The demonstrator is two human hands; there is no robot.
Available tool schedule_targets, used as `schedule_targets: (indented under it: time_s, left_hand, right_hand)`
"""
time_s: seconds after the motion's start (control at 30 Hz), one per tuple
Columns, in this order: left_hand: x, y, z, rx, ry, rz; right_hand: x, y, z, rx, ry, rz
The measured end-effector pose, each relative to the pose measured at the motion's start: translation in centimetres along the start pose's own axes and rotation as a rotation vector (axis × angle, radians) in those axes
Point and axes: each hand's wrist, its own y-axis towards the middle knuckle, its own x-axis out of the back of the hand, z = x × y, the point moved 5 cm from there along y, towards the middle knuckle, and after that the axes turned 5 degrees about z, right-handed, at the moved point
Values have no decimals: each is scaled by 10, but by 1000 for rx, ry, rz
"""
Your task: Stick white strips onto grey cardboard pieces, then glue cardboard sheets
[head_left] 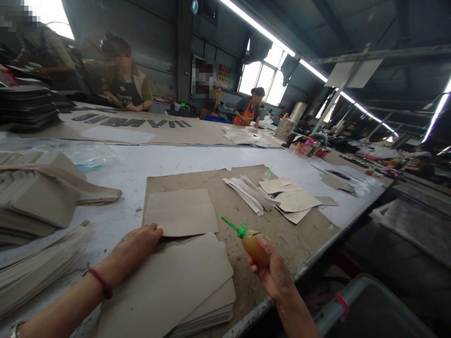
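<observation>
My right hand [269,267] is wrapped round a squeeze bottle [254,246] of amber liquid, likely glue. Its green nozzle points up and to the left, above the brown work board [282,234]. With fingers bent together, my left hand [141,241] grips the lower left edge of a beige panel [183,213] lying on that board. Just below, a stack of larger beige panels with rounded corners [183,281] reaches towards me, partly under my left forearm. Thin beige strips [248,193] and loose cut pieces [296,199] lie beyond the bottle.
More panel stacks [38,197] crowd the table's left side. A second green-tipped bottle [268,173] stands behind the strips. The table edge [303,267] runs along my right, with a clear plastic bin [369,305] below. Several co-workers, including a person in an orange apron [244,112], are across the table.
</observation>
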Motion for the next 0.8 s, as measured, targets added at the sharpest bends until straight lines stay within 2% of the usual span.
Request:
schedule_targets:
  time_s: [0.17, 0.37, 0.47, 0.57, 0.67, 0.8]
  left_hand:
    - [-11, 8, 8, -22, -55, 37]
    - [-16, 17, 11, -84, -148, -18]
    - [-15, 10, 14, -105, -210, -74]
    - [-15, -21, 23, -52, -282, -207]
    - [-23, -76, 27, 20, -364, -380]
    - [-47, -145, 6, 10, -434, -542]
  right_hand:
    - [0, -1, 0, -3, 1, -15]
    - [-2, -3, 0, 8, 12, 16]
    - [-6, -7, -1, 13, -9, 42]
    - [-14, -17, -3, 11, -81, 80]
    - [-29, -32, -5, 37, -224, 166]
    - [-58, -57, -13, 62, -464, 288]
